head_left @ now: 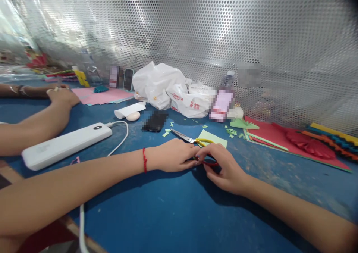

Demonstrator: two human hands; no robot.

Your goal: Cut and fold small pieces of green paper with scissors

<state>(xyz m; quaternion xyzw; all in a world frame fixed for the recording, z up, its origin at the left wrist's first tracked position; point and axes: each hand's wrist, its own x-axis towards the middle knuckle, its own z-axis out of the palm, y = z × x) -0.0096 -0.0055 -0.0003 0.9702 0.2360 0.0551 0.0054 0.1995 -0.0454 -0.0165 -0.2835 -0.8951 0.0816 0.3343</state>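
Observation:
My left hand (175, 156), with a red string bracelet at the wrist, reaches in from the left with its fingers closed. Its fingertips meet those of my right hand (225, 167), whose fingers are curled in a pinch. What is held where they meet is hidden. Just beyond them lie scissors (183, 136) with a yellow handle, blades pointing left. A red loop like a scissor handle (211, 163) shows under my right fingers; I cannot tell if it belongs to the same pair. Behind is a light green paper sheet (216, 136), with green paper scraps (231, 132) around.
A white power bank (67, 144) with a cable lies left, beside another person's arms (58, 107). Behind are a black phone (156, 121), white plastic bags (162, 83) and a propped phone (221, 105). Red paper (268, 133) lies right, before a perforated metal screen (179, 33).

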